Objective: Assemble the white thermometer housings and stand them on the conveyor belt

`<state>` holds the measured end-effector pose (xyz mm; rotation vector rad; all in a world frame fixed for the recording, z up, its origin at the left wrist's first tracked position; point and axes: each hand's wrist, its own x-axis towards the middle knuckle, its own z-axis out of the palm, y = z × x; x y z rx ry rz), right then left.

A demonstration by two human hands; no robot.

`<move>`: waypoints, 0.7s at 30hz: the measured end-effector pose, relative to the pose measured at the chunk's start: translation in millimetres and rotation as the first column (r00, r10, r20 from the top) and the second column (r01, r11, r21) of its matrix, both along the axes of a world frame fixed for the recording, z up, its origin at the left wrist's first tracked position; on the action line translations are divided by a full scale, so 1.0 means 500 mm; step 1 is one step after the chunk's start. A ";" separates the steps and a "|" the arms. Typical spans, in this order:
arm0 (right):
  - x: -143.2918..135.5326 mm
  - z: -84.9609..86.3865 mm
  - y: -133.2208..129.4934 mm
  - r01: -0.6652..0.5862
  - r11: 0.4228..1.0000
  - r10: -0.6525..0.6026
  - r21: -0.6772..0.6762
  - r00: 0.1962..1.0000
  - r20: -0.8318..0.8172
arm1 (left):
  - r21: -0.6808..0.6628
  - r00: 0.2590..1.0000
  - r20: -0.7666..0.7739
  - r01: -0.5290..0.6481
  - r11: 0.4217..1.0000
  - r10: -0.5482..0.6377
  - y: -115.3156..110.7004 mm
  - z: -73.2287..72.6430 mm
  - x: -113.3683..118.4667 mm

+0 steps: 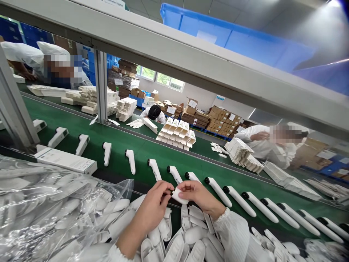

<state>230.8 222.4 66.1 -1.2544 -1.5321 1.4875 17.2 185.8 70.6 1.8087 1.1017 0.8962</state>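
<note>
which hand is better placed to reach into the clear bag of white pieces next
Probably the left hand: it is nearer the clear bag, which lies on that side. The right hand is farther away and holds a small white part.

Devices (219, 193) on conveyor belt (141, 160) — covers (176, 247) before it, bagged parts (54, 203) left
</note>
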 end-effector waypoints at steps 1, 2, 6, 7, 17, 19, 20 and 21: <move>0.010 -0.015 0.011 0.083 0.995 -0.085 0.050 0.996 0.041 | 0.002 0.996 -0.086 0.020 1.000 -0.019 -0.003 -0.003 -0.005; 0.019 -0.031 0.022 0.158 0.982 -0.169 0.107 0.980 0.101 | -0.004 0.980 -0.191 0.055 0.998 -0.055 -0.006 -0.006 -0.011; 0.041 -0.089 0.045 0.204 0.920 -0.351 0.336 0.810 0.470 | -0.055 0.847 -0.494 0.196 0.979 -0.197 -0.020 -0.009 -0.026; 0.041 -0.099 0.046 0.164 0.909 -0.368 0.382 0.747 0.553 | -0.053 0.837 -0.511 0.194 0.980 -0.193 -0.021 -0.009 -0.026; 0.045 -0.102 0.060 -0.099 0.882 -0.401 0.461 0.357 0.844 | -0.054 0.848 -0.486 0.213 0.976 -0.212 -0.030 -0.031 -0.002; 0.048 -0.095 0.047 -0.068 0.856 -0.442 0.513 0.418 0.793 | -0.043 0.866 -0.470 0.172 0.984 -0.172 -0.029 -0.025 0.000; 0.046 -0.091 0.035 -0.037 0.841 -0.457 0.540 0.487 0.745 | -0.038 0.882 -0.449 0.139 0.990 -0.141 -0.027 -0.021 0.001; 0.041 -0.085 0.021 -0.002 0.838 -0.444 0.546 0.580 0.683 | -0.037 0.902 -0.418 0.097 0.995 -0.104 -0.023 -0.017 0.000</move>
